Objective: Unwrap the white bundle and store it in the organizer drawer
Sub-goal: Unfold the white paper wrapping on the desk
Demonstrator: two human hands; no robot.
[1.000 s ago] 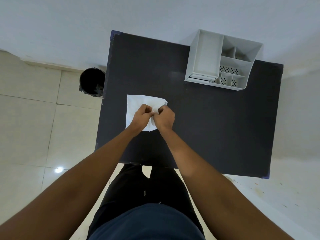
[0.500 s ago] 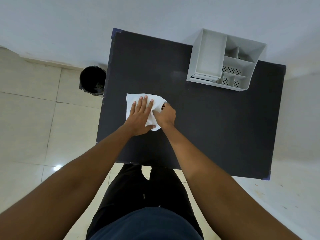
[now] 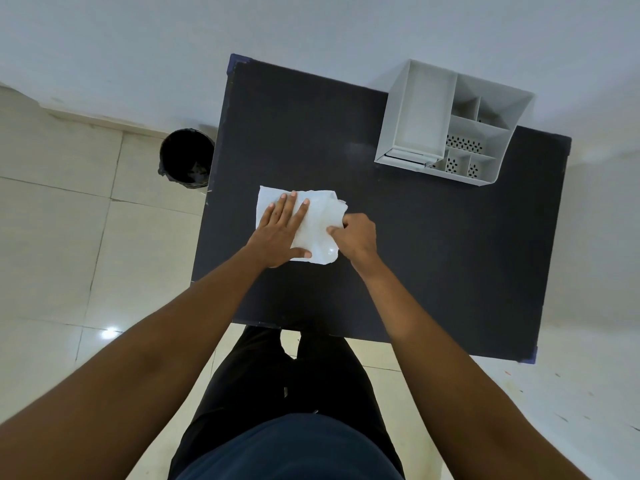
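Observation:
A white bundle (image 3: 320, 221) of thin paper or plastic lies partly spread on the dark table (image 3: 433, 244), left of centre. My left hand (image 3: 282, 233) rests flat on its left half, fingers apart, pressing it down. My right hand (image 3: 356, 237) pinches the sheet's right edge with closed fingers; what lies inside the fold is hidden. The white organizer (image 3: 446, 123) stands at the table's far right, with one long tray section and several small compartments. Its drawer front (image 3: 403, 158) faces me at the lower left corner and looks closed.
A black waste bin (image 3: 185, 157) stands on the tiled floor just left of the table. A pale wall runs behind the table. The table's near edge sits in front of my legs, and dark tabletop stretches between the bundle and the organizer.
Both hands were pinching the bundle together; my left hand has since opened and laid flat on the sheet, while my right hand has drawn the right edge outward, spreading the sheet wider.

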